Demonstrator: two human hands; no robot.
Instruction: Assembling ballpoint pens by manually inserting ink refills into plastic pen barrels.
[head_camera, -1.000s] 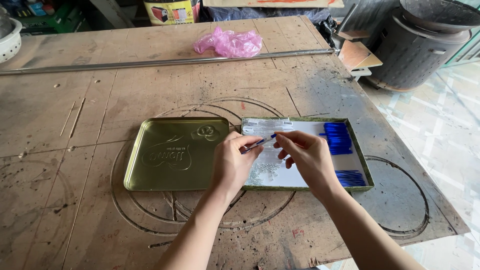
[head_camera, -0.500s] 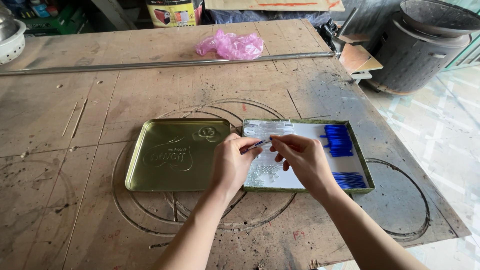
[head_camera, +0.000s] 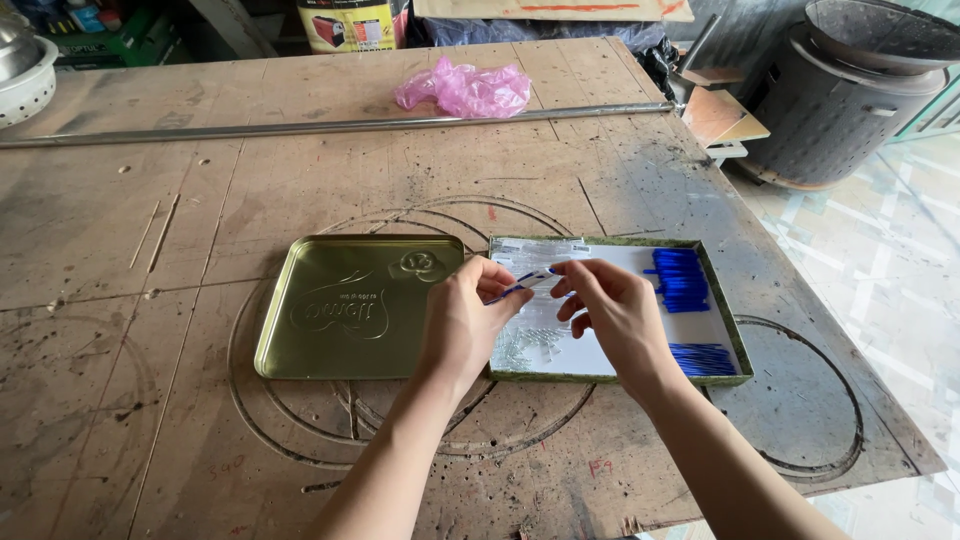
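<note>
Hands barely shifted versus the earlier frames: both hold over the left half of the tray, the blue piece a touch lower and more level between them. Left hand pinches a thin blue stick at its near-left end, thumb and forefinger closed on it. Right hand meets the far-right tip with its fingertips; whether it actually grips or only touches cannot be told, the fingers are curled and hide the contact. Stick sits in the air just above the shallow green-rimmed tray, over its white floor. Inside the tray: a stack of blue sticks at the far right, a second bundle of blue sticks at the near right, a scatter of small clear bits near left. Gold tin lid lies upside up just left of the tray, touching or nearly so, nothing in it. Scored wooden surface carries all of it; pink plastic bag and a long metal rod lie far back.

Handling judgement: stick looks very light, slim, fairly stiff but likely bendable or snappable, smooth enough to slip. Best held by a fingertip pinch near an end, light pressure.
</note>
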